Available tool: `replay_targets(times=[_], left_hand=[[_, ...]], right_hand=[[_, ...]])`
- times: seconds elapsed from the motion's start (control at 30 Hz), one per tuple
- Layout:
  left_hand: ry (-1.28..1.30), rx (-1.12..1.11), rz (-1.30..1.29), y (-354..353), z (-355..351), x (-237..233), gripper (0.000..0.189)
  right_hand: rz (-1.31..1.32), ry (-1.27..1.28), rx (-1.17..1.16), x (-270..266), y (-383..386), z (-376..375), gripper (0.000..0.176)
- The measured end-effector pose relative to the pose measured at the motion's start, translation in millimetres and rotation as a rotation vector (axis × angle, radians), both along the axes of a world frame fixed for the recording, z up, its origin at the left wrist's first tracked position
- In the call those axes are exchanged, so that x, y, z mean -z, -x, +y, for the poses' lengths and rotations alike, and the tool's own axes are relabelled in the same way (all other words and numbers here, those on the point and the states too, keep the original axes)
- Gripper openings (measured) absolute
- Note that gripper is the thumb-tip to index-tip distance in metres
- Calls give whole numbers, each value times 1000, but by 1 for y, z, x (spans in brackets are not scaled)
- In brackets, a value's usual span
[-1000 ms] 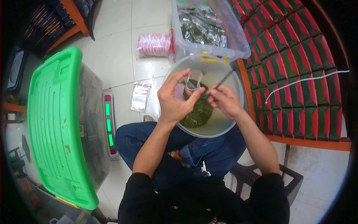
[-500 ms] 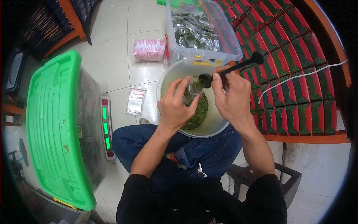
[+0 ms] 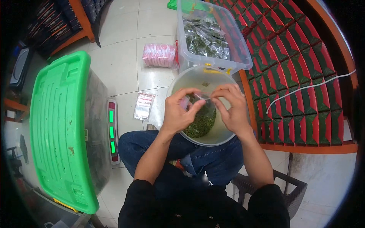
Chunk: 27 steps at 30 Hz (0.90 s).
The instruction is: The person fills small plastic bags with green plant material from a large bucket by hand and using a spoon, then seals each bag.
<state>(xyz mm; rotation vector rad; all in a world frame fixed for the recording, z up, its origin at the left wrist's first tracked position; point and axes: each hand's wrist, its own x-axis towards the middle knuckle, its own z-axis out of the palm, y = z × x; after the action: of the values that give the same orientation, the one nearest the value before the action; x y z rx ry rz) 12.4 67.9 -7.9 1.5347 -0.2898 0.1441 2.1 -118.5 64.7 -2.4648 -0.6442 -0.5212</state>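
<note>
Over the round tub (image 3: 223,130), our left hand (image 3: 178,114) and right hand (image 3: 232,108) pinched a clear bag (image 3: 206,109) near its mouth, above loose green flakes (image 3: 199,129). Beyond stood a bin (image 3: 240,65) of packets (image 3: 206,38). We judged a slipping pinch could spill it.

A tub (image 3: 229,123) sits before the person, leaves (image 3: 199,127) at its bottom; both hands, left (image 3: 178,114) and right (image 3: 232,108), are over it with a bag (image 3: 206,108) between them. Behind the tub stands a bin (image 3: 241,57) holding sachets (image 3: 205,36). Left of the bin, a bundle (image 3: 159,56) lies on the floor (image 3: 121,57); nearer, flat bags (image 3: 144,106), then a display unit (image 3: 112,131), then a lidded box (image 3: 62,133) farthest left. Rows of packets (image 3: 296,76) fill the right, a cord (image 3: 304,88) across them.
</note>
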Motion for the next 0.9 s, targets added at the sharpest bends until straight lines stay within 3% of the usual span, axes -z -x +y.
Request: replay_targets(times=[0.03,0.07,0.13,0.23,0.33,0.53,0.6,0.67,0.7,0.73,0.77,0.83,0.9], left_hand=[[117,51,89,1,2,-2,23],[234,106,177,2,3,-3,15],[268,100,156,3,0,-4,13],[309,104,202,7,-1,-7,12],[258,107,222,8,-4,-8,11],[209,131,282,8,-6,0,9],[204,165,309,4,-1,2,13],[276,398,324,0,1,2,43],[277,399,327,-2,4,5,43],[270,539,291,-2,7,8,57],[262,678,252,-3,9,9,72],[328,733,360,-5,7,6,73],[396,782,467,-5,5,6,74]], right_hand=[[101,-207,-11,3,-1,-4,24],[98,-208,-12,7,3,-4,24],[278,-527,89,8,12,2,29],[393,-733,28,12,11,0,37],[495,-786,47,14,10,0,45],[614,-821,56,20,8,3,38],[636,-775,39,25,3,-23,35],[654,-728,30,22,-9,-39,33],[409,-818,164,16,-19,-44,27],[159,-897,299,6,-24,-42,21],[161,-897,302,-1,-24,-33,21],[-20,-1019,199,-25,-27,4,19],[284,-433,93,-6,-8,-3,25]])
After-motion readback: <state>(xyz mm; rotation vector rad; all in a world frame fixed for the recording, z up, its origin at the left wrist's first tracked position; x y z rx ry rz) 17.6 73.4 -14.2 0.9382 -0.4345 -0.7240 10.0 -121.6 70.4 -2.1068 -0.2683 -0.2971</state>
